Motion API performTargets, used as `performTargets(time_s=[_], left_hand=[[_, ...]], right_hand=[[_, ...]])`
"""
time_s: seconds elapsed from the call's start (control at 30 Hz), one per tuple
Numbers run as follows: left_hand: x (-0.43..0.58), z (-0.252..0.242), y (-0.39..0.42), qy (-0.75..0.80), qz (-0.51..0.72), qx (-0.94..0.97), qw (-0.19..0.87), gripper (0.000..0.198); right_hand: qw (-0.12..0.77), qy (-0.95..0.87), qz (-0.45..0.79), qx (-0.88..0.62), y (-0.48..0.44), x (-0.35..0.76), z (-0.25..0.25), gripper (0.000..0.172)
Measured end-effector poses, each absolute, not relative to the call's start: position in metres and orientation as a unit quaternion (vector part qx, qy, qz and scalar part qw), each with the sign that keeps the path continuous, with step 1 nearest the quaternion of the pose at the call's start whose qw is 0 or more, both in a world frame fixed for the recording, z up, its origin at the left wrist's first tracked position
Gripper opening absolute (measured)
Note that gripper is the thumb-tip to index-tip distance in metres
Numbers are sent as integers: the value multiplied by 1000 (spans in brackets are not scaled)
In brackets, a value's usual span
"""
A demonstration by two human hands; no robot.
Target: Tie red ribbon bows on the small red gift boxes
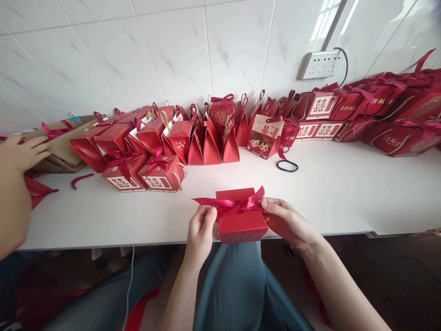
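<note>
A red gift box (241, 226) sits at the front edge of the white table, right before me. Across its top runs a dark pink ribbon (248, 202), knotted in the middle with its ends spread to both sides. My left hand (202, 230) pinches the ribbon at the box's left side, thumb on top. At the right side, my right hand (284, 218) has its thumb and fingers closed on the ribbon's other end, close against the box. The undersides of my fingers are partly hidden.
Several red boxes (213, 142) line the back of the white table (320, 193). Two ribboned boxes (160, 172) stand left of centre. A black elastic loop (287, 166) and a ribbon scrap (81, 180) lie loose. Another person's hand (27, 149) is by a cardboard box (64, 158). A power strip (320, 64) is on the wall.
</note>
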State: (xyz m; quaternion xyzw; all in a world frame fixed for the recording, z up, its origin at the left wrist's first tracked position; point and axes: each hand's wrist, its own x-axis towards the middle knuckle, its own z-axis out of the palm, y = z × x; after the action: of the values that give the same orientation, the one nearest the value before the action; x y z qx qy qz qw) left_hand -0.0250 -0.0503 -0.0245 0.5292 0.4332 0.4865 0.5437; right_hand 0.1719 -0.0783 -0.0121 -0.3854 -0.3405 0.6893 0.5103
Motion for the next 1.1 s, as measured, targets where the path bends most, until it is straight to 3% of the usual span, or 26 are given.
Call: performTargets(time_s=[0.13, 0.27, 0.37, 0.43, 0.57, 0.67, 0.83, 0.97, 1.1], left_hand=[[-27, -23, -50, 440, 483, 535, 535, 29], [-31, -15, -49, 468, 457, 565, 503, 28], [-31, -10, -47, 475, 462, 568, 488, 26], [-29, -8, -46, 487, 475, 558, 475, 27], [-26, -8, -46, 505, 486, 558, 444, 31], [-28, -9, -48, 515, 485, 580, 405, 34], [-30, -9, -49, 512, 476, 623, 352, 25], [-29, -5, -47, 486, 483, 673, 276, 4], [-30, 8, -45, 374, 427, 786, 245, 26]], right_hand=[[491, -395, 643, -436, -79, 180, -13, 41], [510, -456, 433, -587, -74, 191, 7, 45], [494, -546, 245, -631, -62, 183, 33, 33], [438, -648, 202, -589, -51, 169, 48, 23], [272, -785, 222, -511, -29, 142, 60, 17], [209, -805, 256, -493, -19, 136, 60, 10], [220, -755, 307, -537, -20, 136, 60, 9], [242, -733, 300, -561, -21, 139, 59, 11], [234, -712, 300, -590, -21, 145, 58, 15]])
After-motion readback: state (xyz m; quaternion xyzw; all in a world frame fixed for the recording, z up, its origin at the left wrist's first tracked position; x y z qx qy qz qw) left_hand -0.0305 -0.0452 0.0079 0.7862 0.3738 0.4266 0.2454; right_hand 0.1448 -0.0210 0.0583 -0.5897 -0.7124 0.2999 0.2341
